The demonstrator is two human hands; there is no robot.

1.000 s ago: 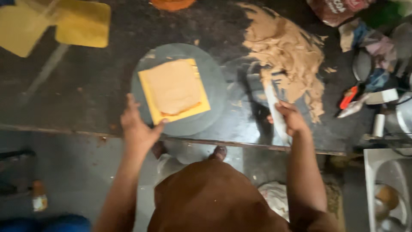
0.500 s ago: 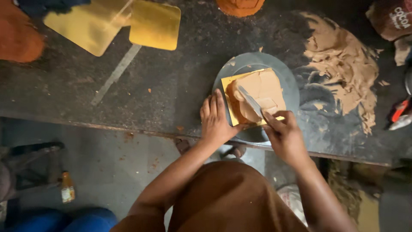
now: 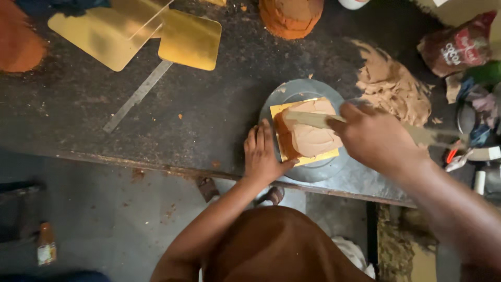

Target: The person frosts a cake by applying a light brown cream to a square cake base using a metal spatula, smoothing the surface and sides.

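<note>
Here the cake (image 3: 309,137) lies just beside left-hand fingers (image 3: 259,141).

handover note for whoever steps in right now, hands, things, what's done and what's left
Left hand: flat on the rim of the round turntable, at its left edge.
Right hand: gripping a long flat spatula laid across the top of the cake.
The cake sits on a gold board on the turntable, on the dark table.
Done: top largely coated in tan frosting.
Left: the cake's left side still shows bare darker cake. More frosting lies heaped on the table to the right.
</note>
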